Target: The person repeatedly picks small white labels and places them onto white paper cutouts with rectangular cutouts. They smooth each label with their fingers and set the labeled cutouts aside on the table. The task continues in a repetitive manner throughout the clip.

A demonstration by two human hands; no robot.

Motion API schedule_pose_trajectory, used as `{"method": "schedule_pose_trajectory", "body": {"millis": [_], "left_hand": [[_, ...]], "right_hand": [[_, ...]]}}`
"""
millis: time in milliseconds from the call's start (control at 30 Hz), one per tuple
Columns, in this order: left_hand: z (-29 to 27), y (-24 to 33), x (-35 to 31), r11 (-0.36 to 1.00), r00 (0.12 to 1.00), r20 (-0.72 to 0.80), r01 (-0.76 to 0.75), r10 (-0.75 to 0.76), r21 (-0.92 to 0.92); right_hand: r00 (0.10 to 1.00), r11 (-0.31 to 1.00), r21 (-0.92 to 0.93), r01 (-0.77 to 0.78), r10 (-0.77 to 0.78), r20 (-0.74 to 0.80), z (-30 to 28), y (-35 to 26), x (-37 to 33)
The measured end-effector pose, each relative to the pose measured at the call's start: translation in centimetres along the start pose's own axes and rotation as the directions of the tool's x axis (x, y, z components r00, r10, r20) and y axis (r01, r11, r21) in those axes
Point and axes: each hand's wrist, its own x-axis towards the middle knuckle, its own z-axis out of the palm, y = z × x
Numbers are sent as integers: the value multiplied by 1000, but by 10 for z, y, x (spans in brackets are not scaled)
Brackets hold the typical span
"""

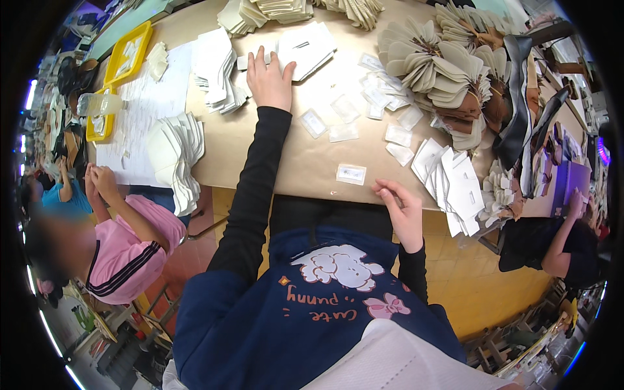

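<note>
White flat pieces [316, 54], stacked, dark slot on the top one; far side of bench [302, 162]; left hand [271, 84] spread at their left edge; right hand [402, 209] loosely half-open near small pale packet [351, 174].

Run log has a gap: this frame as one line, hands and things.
left hand: spread, at slotted white stack | right hand: at edge of table, nearest small packet | also: fanned cream bundles

White stack [314, 53], tan tabletop [224, 146], yellow tray [119, 79], pink shirt [132, 244] striped black
</note>
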Motion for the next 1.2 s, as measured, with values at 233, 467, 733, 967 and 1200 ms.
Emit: {"method": "schedule_pose_trajectory", "body": {"millis": [233, 467, 733, 967, 1200], "left_hand": [[-8, 10, -4, 984, 999, -54, -5, -5, -179], [-19, 5, 4, 823, 968, 248, 170, -36, -542], [-88, -10, 20, 386, 959, 279, 275, -46, -881], [-152, 46, -68, 554, 662, 729, 547, 172, -627], [-134, 70, -132, 646, 620, 779, 559, 91, -520]], "right_hand": [[999, 998, -52, -37, 38, 8, -1, -3, 0], [996, 987, -133, 92, -91, 15, 3, -17, 7], [983, 964, -201, 171, -180, -26, -5, -19, 10], [994, 982, 160, -99, 89, 69, -19, -8, 11], [975, 977, -2, -212, 211, 62, 4, 8, 11]]}}
